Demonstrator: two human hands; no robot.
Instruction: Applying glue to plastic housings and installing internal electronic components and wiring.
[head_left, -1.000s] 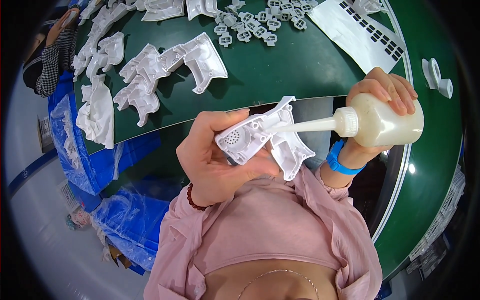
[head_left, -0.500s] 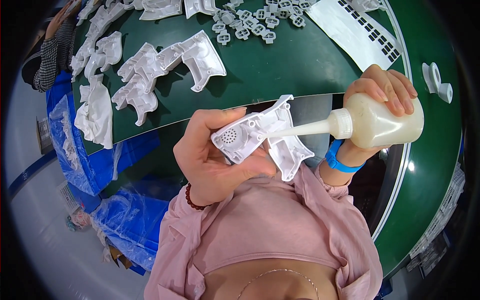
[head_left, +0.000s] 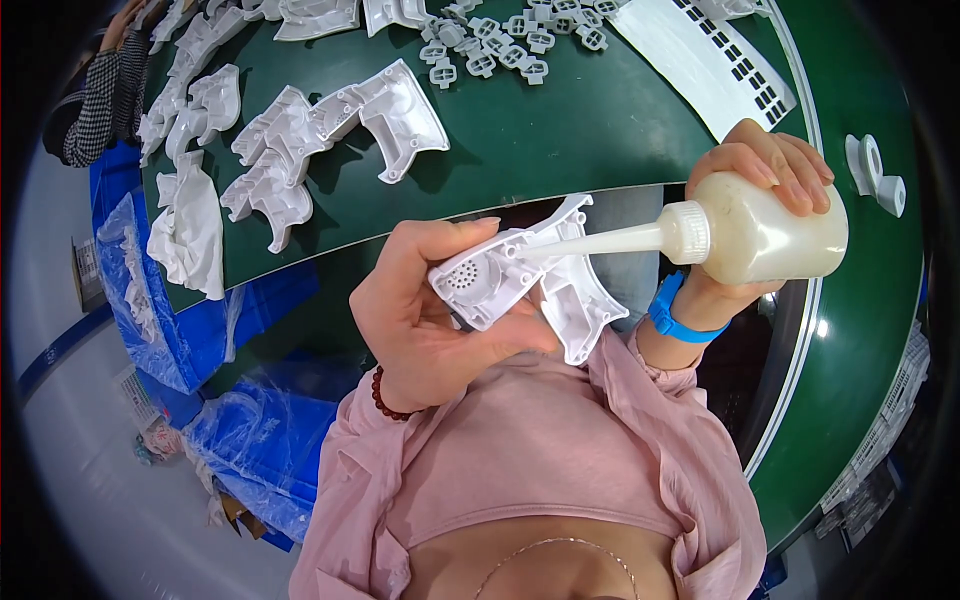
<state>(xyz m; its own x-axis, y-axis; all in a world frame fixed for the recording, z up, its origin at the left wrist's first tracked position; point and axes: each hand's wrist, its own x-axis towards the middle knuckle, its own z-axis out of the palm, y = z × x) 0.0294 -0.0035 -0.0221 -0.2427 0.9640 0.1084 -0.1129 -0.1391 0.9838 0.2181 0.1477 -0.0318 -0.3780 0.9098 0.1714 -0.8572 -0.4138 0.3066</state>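
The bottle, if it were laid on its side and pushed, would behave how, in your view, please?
The bottle would probably roll, as it looks round, though its long nozzle might make it veer. It looks like smooth, translucent plastic, so it likely yields to a squeeze and may feel slightly slippery.

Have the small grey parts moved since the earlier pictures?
No, in no direction: against the white sheet on the green table, the grey parts keep their place.

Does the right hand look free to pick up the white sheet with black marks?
Probably not as things stand: the right hand is wrapped around the bottle, though the white sheet lies on the table just beyond that hand.
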